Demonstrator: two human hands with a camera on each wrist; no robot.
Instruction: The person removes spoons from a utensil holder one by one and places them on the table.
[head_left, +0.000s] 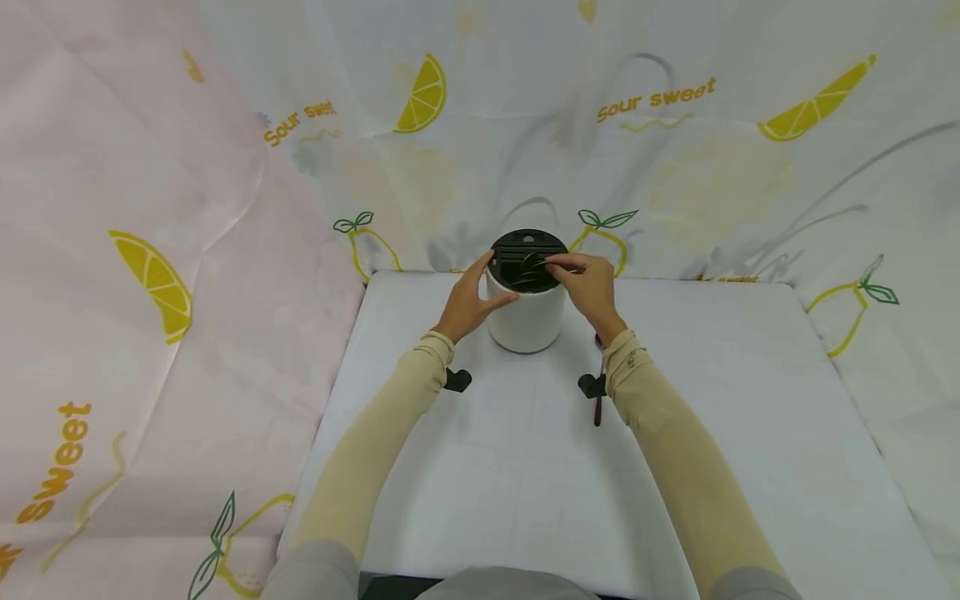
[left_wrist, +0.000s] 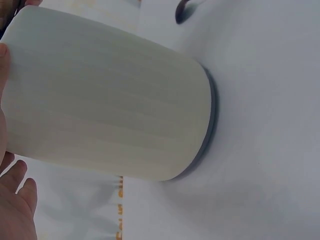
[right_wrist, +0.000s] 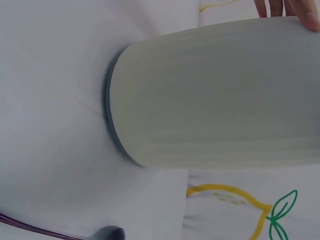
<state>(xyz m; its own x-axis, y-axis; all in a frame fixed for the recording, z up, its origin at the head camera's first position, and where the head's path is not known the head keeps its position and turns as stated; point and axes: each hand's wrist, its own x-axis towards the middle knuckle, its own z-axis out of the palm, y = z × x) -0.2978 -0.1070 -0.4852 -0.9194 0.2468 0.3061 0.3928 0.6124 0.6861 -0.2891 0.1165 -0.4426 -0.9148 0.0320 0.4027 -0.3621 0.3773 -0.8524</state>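
Observation:
A white canister (head_left: 527, 321) stands upright on the table, topped by a black slotted lid (head_left: 517, 242). My left hand (head_left: 468, 304) grips its upper left side, thumb across the front and fingers at the rim; that thumb and fingers also show at the upper right of the right wrist view. With fingertips and thumb, my right hand (head_left: 588, 287) pinches a thin, curved piece (head_left: 542, 264) over the dark front part of the lid. I cannot tell what this piece is. The canister's wall (left_wrist: 110, 95) fills much of the left wrist view.
To the right of the canister, partly behind the right forearm, lies a dark brown spoon (head_left: 597, 411). Black wrist cameras (head_left: 458, 381) hang below both sleeves. A lemon-printed cloth (head_left: 495, 150) rises behind the white-covered table (head_left: 517, 483).

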